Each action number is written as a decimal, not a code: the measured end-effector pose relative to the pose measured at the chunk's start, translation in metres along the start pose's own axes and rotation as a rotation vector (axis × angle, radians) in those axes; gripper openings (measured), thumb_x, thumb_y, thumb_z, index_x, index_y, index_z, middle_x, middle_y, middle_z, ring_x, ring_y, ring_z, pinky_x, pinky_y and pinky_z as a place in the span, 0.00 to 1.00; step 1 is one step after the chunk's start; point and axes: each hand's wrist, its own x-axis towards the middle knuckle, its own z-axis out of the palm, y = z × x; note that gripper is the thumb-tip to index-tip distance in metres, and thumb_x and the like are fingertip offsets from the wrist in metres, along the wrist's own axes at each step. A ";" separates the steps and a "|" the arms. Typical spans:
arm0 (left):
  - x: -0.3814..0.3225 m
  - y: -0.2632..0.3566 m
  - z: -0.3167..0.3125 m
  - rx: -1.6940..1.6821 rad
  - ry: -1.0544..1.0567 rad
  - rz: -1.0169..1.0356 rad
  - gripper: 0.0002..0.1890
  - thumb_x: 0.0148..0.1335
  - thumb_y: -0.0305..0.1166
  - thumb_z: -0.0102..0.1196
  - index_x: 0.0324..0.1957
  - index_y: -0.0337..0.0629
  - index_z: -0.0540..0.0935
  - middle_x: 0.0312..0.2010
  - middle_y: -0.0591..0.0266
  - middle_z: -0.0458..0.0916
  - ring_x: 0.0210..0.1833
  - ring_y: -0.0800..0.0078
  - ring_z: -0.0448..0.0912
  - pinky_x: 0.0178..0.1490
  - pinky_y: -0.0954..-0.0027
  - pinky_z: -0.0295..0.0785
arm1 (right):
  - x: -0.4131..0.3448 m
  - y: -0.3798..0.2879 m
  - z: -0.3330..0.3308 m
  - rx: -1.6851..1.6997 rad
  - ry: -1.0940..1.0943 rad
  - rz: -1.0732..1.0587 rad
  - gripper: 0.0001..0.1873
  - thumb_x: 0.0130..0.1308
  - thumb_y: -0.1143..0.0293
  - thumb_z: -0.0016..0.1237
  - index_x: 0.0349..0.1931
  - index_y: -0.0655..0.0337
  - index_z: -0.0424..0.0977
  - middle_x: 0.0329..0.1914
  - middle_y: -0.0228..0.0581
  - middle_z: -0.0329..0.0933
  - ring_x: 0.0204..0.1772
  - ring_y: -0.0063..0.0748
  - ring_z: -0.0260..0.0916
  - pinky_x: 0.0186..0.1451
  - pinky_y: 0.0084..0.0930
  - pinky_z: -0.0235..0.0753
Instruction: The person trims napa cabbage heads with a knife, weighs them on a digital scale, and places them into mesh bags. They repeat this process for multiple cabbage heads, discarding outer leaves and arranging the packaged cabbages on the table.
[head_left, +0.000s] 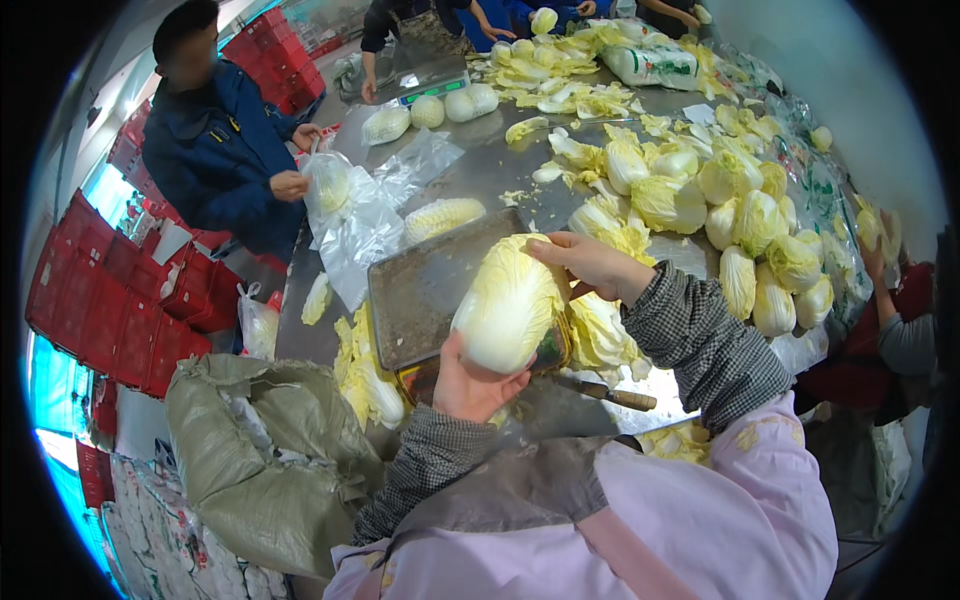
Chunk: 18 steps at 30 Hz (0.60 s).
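A trimmed napa cabbage (511, 304) is held between both of my hands, tilted over a weighing scale with a worn metal pan (420, 289). My left hand (472, 382) cups its white lower end. At the leafy upper end, my right hand (596, 266) grips with the thumb on top; some of those fingers are hidden behind the head. Loose outer leaves (600, 330) lie right of the scale, and more leaves (367, 375) lie to its left. Close to me on the steel table rests a knife with a wooden handle (634, 400).
Whole napa cabbages (750, 217) are piled at the right. A cabbage in a foam net (444, 219) lies beyond the scale. Across the left corner, a person (217, 150) handles a clear plastic bag (349, 217). A woven sack (262, 457) stands left of me, near red crates (112, 300).
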 end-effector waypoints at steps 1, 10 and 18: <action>-0.003 0.001 0.004 0.042 -0.011 0.021 0.42 0.58 0.68 0.37 0.63 0.43 0.62 0.56 0.51 0.70 0.53 0.56 0.73 0.49 0.59 0.72 | -0.003 -0.004 0.000 0.016 0.016 -0.028 0.31 0.65 0.47 0.45 0.60 0.60 0.63 0.48 0.34 0.72 0.47 0.26 0.70 0.46 0.28 0.75; 0.007 0.000 -0.016 0.417 -0.049 0.596 0.38 0.59 0.52 0.52 0.65 0.40 0.58 0.62 0.54 0.66 0.64 0.59 0.65 0.64 0.57 0.62 | -0.021 0.012 0.010 0.013 0.315 -0.430 0.25 0.56 0.68 0.59 0.52 0.70 0.69 0.38 0.37 0.77 0.37 0.21 0.73 0.40 0.19 0.75; 0.015 0.009 0.015 0.174 -0.077 0.383 0.40 0.58 0.55 0.49 0.64 0.36 0.57 0.60 0.53 0.64 0.63 0.58 0.64 0.65 0.54 0.61 | -0.054 0.040 0.035 -0.292 0.399 -0.971 0.15 0.51 0.78 0.56 0.41 0.62 0.74 0.46 0.35 0.75 0.50 0.34 0.71 0.53 0.30 0.69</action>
